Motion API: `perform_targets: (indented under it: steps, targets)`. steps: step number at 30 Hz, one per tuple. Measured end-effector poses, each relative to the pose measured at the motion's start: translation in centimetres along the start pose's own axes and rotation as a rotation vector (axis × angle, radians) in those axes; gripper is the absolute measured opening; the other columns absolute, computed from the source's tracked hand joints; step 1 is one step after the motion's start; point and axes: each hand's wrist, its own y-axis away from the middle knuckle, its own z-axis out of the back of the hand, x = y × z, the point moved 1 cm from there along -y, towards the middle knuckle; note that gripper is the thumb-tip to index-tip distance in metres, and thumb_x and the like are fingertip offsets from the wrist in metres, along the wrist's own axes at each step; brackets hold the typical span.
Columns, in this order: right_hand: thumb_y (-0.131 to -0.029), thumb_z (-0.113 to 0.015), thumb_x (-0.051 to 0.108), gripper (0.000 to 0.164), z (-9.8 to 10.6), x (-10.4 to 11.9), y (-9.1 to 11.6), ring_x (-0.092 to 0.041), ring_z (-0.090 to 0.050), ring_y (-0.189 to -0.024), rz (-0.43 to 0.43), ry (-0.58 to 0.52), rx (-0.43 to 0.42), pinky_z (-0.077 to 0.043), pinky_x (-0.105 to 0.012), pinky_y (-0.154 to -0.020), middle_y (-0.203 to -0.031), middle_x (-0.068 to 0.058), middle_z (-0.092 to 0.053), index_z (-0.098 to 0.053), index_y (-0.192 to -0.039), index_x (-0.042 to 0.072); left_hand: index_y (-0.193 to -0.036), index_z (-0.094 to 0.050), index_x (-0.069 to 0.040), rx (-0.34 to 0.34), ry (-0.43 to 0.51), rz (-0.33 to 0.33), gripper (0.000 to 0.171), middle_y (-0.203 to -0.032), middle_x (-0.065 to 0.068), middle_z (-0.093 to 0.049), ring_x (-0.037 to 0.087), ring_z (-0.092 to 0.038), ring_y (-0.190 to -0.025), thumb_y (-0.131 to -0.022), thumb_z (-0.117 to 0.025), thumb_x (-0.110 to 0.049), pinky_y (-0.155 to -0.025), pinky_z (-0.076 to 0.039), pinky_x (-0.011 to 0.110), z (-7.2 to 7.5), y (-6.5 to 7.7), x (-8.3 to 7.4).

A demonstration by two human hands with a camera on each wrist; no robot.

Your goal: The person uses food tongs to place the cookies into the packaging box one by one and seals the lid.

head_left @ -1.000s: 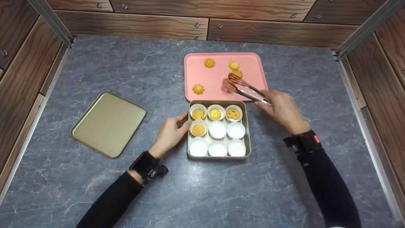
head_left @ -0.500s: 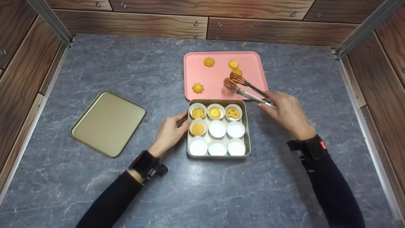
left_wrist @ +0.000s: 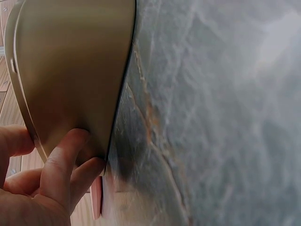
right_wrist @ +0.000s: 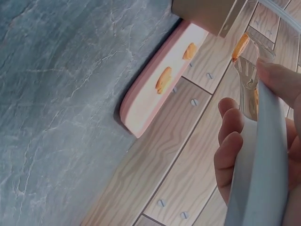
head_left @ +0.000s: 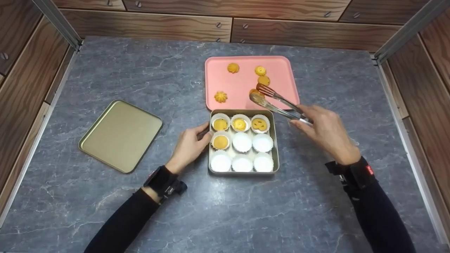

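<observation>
A square gold tin (head_left: 276, 147) lined with white paper cups stands mid-table; several cups hold cookies. At its left wall is my left hand (head_left: 190, 146), which grips the side: thumb at the rim, fingers against the outer wall, as the left wrist view shows. My right hand (head_left: 328, 130) holds a pair of tongs (head_left: 281, 102) by the handles. Between the tong tips sits a round cookie (right_wrist: 241, 47), raised close over the near right part of the pink tray (head_left: 242, 84). A flat cookie (head_left: 264, 80) lies just beyond the tips.
Also on the tray are a swirled cookie (head_left: 233, 67), a star-shaped cookie (head_left: 220, 97) and a round cookie (head_left: 260, 70). The tin's gold lid (head_left: 121, 137) lies on the grey marbled table at the left. Wood-patterned panels (head_left: 147, 26) enclose the table.
The right hand and tongs have shifted slightly right and toward the person, with the cookie now between the tips. The left hand and tin have stayed in place.
</observation>
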Motion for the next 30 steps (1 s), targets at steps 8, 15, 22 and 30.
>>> perform_targets:
  steps: [8,15,22,30]
  targets:
    - [-0.088,-0.084,0.021,0.048,0.4,0.8,0.9,-0.025,-0.060,-0.067,0.035,0.010,-0.010,-0.050,-0.040,-0.055,-0.093,-0.017,-0.072,-0.070,-0.129,-0.001,-0.143,-0.058,-0.004,-0.011,0.000,-0.015,0.049,-0.137,0.017,-0.065,0.009,-0.040,-0.052,-0.100,-0.067,-0.026,-0.056,-0.044,0.025,0.0,-0.1,0.1]
    - [-0.087,-0.085,0.021,0.049,0.7,1.3,1.4,-0.029,-0.067,-0.073,0.034,-0.001,0.008,-0.057,-0.045,-0.059,-0.104,-0.021,-0.074,-0.070,-0.129,0.000,-0.144,-0.057,-0.004,0.001,0.008,-0.006,0.049,-0.104,0.016,-0.076,0.009,-0.037,-0.048,-0.101,-0.067,-0.025,-0.047,-0.039,0.023,0.0,0.0,0.0]
    - [-0.087,-0.085,0.024,0.051,0.9,1.8,1.9,-0.026,-0.067,-0.072,0.042,0.000,0.045,-0.056,-0.043,-0.059,-0.098,-0.017,-0.073,-0.070,-0.132,0.003,-0.142,-0.060,-0.004,-0.017,-0.018,-0.022,0.047,-0.134,0.018,-0.066,0.023,-0.067,-0.105,-0.100,-0.068,-0.024,-0.101,-0.052,0.041,0.0,-0.1,-0.1]
    - [-0.085,-0.087,0.022,0.053,0.8,2.5,2.8,-0.017,-0.062,-0.066,0.119,0.010,0.089,-0.054,-0.035,-0.054,-0.090,-0.011,-0.070,-0.069,-0.131,0.003,-0.143,-0.058,-0.004,0.002,-0.009,0.000,0.048,-0.134,0.020,-0.066,0.016,-0.046,-0.058,-0.101,-0.067,-0.024,-0.064,-0.047,0.031,0.0,-0.1,0.0]
